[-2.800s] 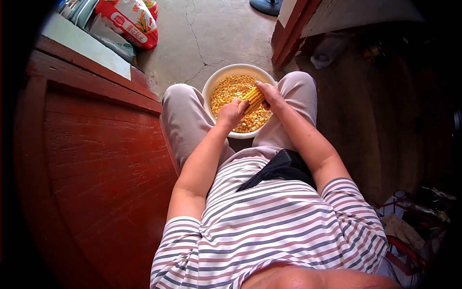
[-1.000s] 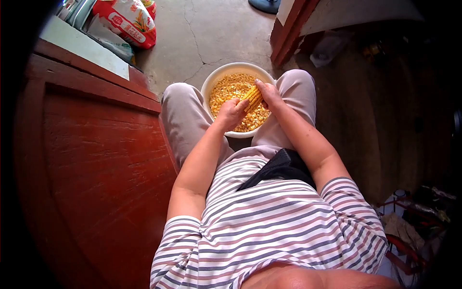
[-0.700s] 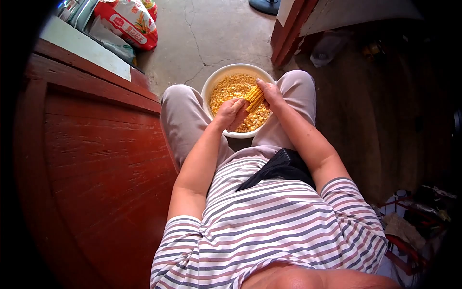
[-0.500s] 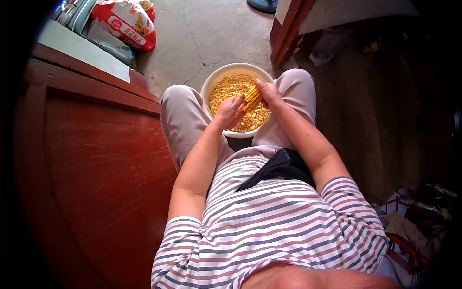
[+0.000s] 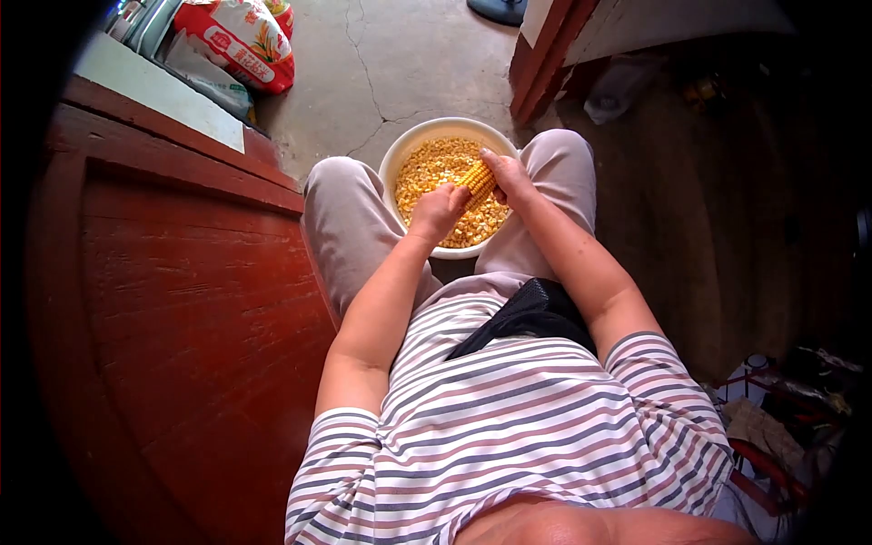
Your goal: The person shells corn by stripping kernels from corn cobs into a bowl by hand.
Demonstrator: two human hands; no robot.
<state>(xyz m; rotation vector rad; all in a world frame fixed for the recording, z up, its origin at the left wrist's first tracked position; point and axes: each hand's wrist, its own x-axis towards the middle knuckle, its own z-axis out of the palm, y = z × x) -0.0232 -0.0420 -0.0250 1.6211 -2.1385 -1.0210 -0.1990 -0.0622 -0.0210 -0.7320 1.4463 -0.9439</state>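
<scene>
Between my knees stands a white basin [image 5: 391,163] filled with loose yellow corn kernels [image 5: 436,162]. Above the kernels a corn cob [image 5: 477,180] is held at a slant. My right hand [image 5: 507,175] is closed around its upper right end, with the thumb on top. At the cob's lower left end, my left hand [image 5: 438,213] has its fingers curled and pressed against it. The left palm and the cob's underside are hidden from me.
A red wooden door [image 5: 200,318] is close on my left. Ahead, a red and white bag [image 5: 241,45] rests beside a doorway on the cracked concrete floor [image 5: 336,82]. A clear plastic bag [image 5: 618,89] lies at the right, and mixed items [image 5: 772,427] sit behind me.
My left hand has turned and curled its fingers in over the cob's lower end. The right hand and the basin stay in nearly the same place.
</scene>
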